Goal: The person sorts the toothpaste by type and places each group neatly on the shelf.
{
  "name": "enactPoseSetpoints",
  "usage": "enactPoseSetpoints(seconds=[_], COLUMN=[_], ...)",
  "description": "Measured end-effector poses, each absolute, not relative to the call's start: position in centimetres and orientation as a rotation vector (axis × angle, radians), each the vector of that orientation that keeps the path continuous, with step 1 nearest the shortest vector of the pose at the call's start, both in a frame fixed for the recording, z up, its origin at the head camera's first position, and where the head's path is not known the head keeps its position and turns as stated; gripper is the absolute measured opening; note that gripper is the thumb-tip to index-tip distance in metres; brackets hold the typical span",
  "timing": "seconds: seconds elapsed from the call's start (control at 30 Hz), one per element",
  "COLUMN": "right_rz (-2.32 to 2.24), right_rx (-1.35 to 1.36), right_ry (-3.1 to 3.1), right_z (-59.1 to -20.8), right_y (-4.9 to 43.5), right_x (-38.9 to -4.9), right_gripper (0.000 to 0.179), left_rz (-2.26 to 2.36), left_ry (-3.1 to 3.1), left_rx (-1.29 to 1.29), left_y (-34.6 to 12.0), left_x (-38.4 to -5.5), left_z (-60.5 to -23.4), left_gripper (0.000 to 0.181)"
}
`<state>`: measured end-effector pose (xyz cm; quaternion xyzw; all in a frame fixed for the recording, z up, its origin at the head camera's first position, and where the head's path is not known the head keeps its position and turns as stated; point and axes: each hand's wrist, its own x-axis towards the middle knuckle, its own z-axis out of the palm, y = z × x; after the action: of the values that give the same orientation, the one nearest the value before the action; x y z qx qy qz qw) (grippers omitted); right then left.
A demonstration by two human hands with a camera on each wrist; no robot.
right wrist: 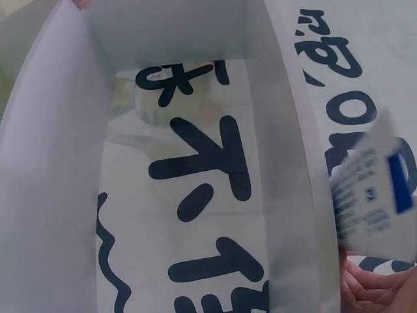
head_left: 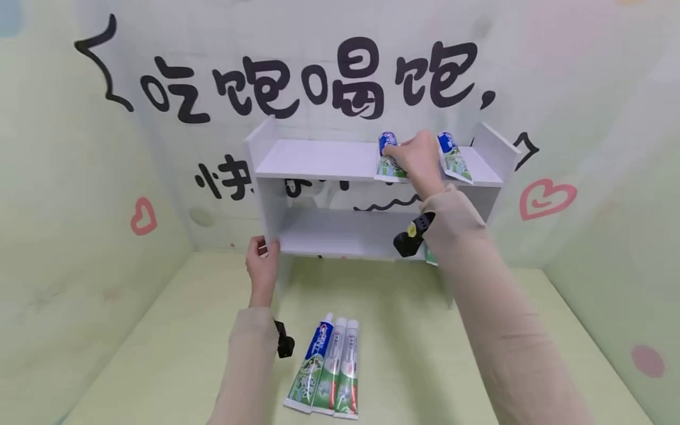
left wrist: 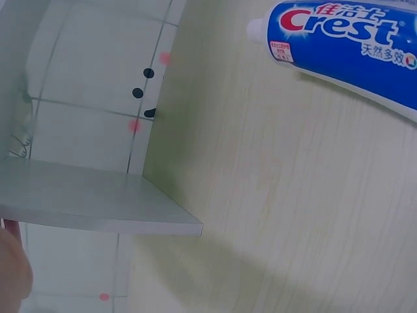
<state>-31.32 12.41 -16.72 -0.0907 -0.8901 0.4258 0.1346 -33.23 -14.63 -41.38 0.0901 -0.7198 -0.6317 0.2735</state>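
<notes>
A white two-tier shelf (head_left: 324, 159) stands against the back wall. My right hand (head_left: 419, 156) holds a blue-and-green toothpaste tube (head_left: 390, 170) at the upper board, its flat end toward the front edge. In the right wrist view, that tube's back (right wrist: 373, 202) looks blurred above the fingers. Right of it, a second toothpaste tube (head_left: 455, 158) lies on the same board. My left hand (head_left: 262, 268) grips the shelf's left side panel at the lower board's height, thumb in front. Only part of that hand (left wrist: 13, 270) enters the left wrist view, beside the panel (left wrist: 104, 202).
On the pale table (head_left: 404, 366), a blue-and-green Crest tube (head_left: 308, 378) lies beside two silver-and-green tubes (head_left: 330, 369), caps toward the shelf. Another tube's green end (head_left: 431, 257) shows at the lower board's right, mostly hidden by my right sleeve. Patterned walls (head_left: 69, 206) enclose the table.
</notes>
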Motion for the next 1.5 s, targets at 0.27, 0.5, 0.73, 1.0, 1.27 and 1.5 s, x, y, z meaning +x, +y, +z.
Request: enactPoseSetpoints(seconds=[0.27,0.5,0.73,1.0,1.27,1.5], right_rz=[1.175,1.242,1.478,1.567,1.637,1.586], right_rx=[-0.316,-0.240,-0.049,0.089,0.175,0.194], right_ry=[-2.677,-2.588,-2.271,-2.129,-2.015,-2.029], right_z=[-17.8,-16.3,-16.1,-18.0,-20.2,-21.7], right_y=[11.8,11.6,11.3,11.6,11.8,12.1], right_x=[-31.6,-30.6,-27.5,-25.0,-23.3,-22.0], right_gripper=[0.037,0.050,0.045,0.045,0.044,0.047], left_rz=[-1.691,-1.679,-1.687,-1.689,-1.691,-1.716], left_ry=[-2.087,-2.001,-1.963,-2.021,-2.018,-2.018], left_rx=[0.267,0.224,0.217,0.257,0.247,0.258], left_y=[-15.8,-15.8,-15.6,-15.4,-15.8,-15.1], left_x=[-31.6,-31.9,-32.0,-32.4,-32.3,-32.5], left_z=[-41.8,-41.4,-41.2,-41.2,-41.0,-40.9], left_gripper=[0.030,0.028,0.026,0.027,0.027,0.027])
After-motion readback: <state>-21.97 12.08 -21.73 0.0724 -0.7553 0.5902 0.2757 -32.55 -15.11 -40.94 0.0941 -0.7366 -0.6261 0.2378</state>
